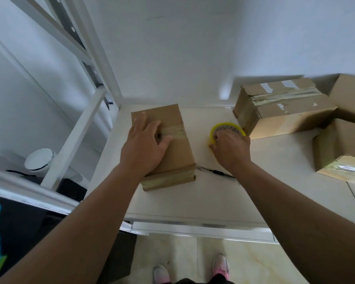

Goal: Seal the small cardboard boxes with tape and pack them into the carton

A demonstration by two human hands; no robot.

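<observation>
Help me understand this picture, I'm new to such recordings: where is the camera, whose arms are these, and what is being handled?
There is no machine here. One camera sits on a person's head and looks down at their own two hands. The left hand presses flat on a small cardboard box that already has tape across it. The right hand grips a yellow tape roll beside that box, over the white table. Another taped box lies at the far right. The shoes at the bottom are the person's own.
</observation>
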